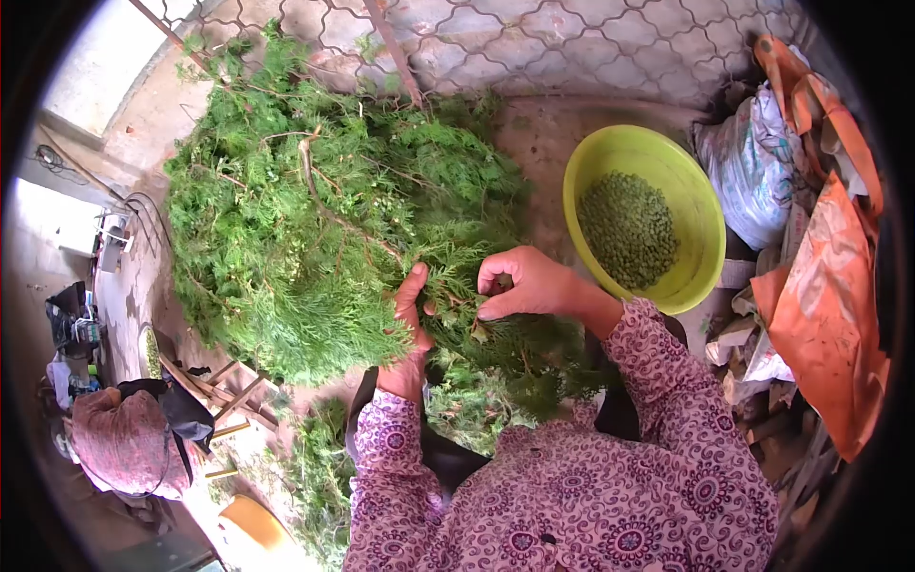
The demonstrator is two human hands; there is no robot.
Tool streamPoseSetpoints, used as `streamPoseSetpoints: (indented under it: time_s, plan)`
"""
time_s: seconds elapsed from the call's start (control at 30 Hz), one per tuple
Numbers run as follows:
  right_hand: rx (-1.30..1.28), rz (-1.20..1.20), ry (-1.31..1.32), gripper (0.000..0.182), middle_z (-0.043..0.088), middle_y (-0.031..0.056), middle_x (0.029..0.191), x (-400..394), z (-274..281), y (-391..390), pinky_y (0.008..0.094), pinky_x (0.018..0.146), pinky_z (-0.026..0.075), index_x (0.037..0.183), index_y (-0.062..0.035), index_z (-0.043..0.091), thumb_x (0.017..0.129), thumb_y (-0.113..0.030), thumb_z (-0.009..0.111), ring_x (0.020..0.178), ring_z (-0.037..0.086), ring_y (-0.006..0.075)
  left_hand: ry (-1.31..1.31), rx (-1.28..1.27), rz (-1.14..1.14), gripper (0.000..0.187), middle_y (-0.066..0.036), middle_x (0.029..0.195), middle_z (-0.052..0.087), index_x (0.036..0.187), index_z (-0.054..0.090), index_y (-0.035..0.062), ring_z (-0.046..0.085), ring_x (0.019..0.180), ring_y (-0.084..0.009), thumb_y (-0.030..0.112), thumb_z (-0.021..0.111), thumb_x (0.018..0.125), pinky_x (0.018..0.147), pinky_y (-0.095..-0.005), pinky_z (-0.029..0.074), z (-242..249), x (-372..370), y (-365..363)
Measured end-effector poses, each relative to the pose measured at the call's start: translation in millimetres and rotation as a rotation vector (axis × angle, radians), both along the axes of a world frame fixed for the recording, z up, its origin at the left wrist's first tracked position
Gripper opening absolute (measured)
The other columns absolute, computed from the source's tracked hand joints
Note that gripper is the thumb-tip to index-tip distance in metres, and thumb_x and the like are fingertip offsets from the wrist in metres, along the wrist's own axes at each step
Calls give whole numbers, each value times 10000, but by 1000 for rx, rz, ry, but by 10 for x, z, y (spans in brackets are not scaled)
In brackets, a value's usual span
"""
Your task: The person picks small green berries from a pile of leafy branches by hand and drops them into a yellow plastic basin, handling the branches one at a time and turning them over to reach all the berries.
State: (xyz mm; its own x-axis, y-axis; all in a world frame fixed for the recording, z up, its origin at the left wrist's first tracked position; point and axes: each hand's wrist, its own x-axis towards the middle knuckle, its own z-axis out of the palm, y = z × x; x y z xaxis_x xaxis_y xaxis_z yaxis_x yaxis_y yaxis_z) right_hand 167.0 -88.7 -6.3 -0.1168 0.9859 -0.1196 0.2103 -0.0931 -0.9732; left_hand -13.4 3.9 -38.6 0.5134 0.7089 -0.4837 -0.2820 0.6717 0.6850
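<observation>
My left hand [410, 334] is closed round a leafy evergreen branch [448, 286], thumb pointing up. Beside it, at the same branch's foliage, my right hand [538, 286] has its thumb and forefinger curled toward each other. Whatever sits between those fingertips is too small to make out. A large heap of cut evergreen branches [286, 238], with flat feathery leaves and a brown bare stem on top, lies in front and to the left. To the right of my right hand, a yellow-green plastic basin [701, 229] contains many small round green cones or seeds [629, 229].
Wire mesh fencing [572, 48] runs along the far side. At right are a white sack [753, 172], an orange sack [829, 315] and stacked wood pieces. Another person [129, 439] bends at lower left, near a wooden stool frame [233, 396] and an orange-yellow container [257, 524].
</observation>
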Motion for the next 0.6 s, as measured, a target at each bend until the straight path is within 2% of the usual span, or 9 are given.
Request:
streamPoseSetpoints:
  time_s: [0.1, 0.13, 0.2, 0.3, 0.37, 0.5, 0.6]
  plan:
    - [-29, 18, 40, 276, 531, -28, 686, 3, 17, -5, 200, 551, 371, 799, -24, 573, 697, -242, 710, 633, 450, 31, 9, 35, -57, 275, -83, 934, 617, 987, 572, 50, 603, 792, -178, 252, 586, 802, 692, -307, 503, 80, 2, -4]
    - [-20, 9, -19, 290, 543, -16, 698, 6, 22, -20, 205, 557, 380, 801, -22, 575, 703, -262, 704, 642, 463, 39, 11, 33, -56, 275, -83, 934, 617, 987, 572, 50, 603, 792, -178, 252, 586, 802, 692, -307, 503, 65, 14, -5]
    - [-10, 1, -77, 305, 554, -5, 710, 10, -10, -42, 211, 563, 389, 803, -19, 578, 709, -283, 698, 651, 475, 46, -30, 36, 14, 250, -1, 751, 593, 895, 581, 87, 518, 566, -79, 305, 626, 782, 472, -213, 411, -8, 52, -3]
    - [-7, -89, -74, 357, 577, 33, 740, 20, -79, -54, 230, 586, 415, 829, -9, 584, 691, -312, 712, 676, 511, 78, -37, 29, 7, 251, -7, 765, 599, 905, 579, 87, 533, 586, -81, 301, 625, 781, 489, -220, 430, -132, 16, 38]
    - [-117, 21, -184, 421, 589, 65, 767, 36, -38, -45, 251, 612, 434, 864, 6, 583, 667, -338, 725, 697, 537, 111, -48, 22, 6, 250, -7, 767, 599, 911, 576, 88, 532, 586, -81, 297, 624, 783, 489, -221, 430, -14, 49, -5]
    - [-113, 30, -130, 458, 586, 71, 764, -66, -13, -69, 259, 616, 437, 874, 15, 586, 645, -352, 737, 697, 540, 119, -40, 17, 14, 248, -4, 773, 599, 928, 570, 89, 534, 584, -82, 291, 616, 791, 487, -220, 431, 248, 120, -116]
    - [-71, -11, -105, 462, 586, 71, 768, -98, -54, -77, 257, 628, 439, 880, 18, 584, 635, -339, 745, 705, 540, 118, -10, -4, 60, 242, 6, 751, 587, 924, 570, 96, 505, 550, -72, 296, 612, 795, 461, -216, 404, 130, 90, -84]
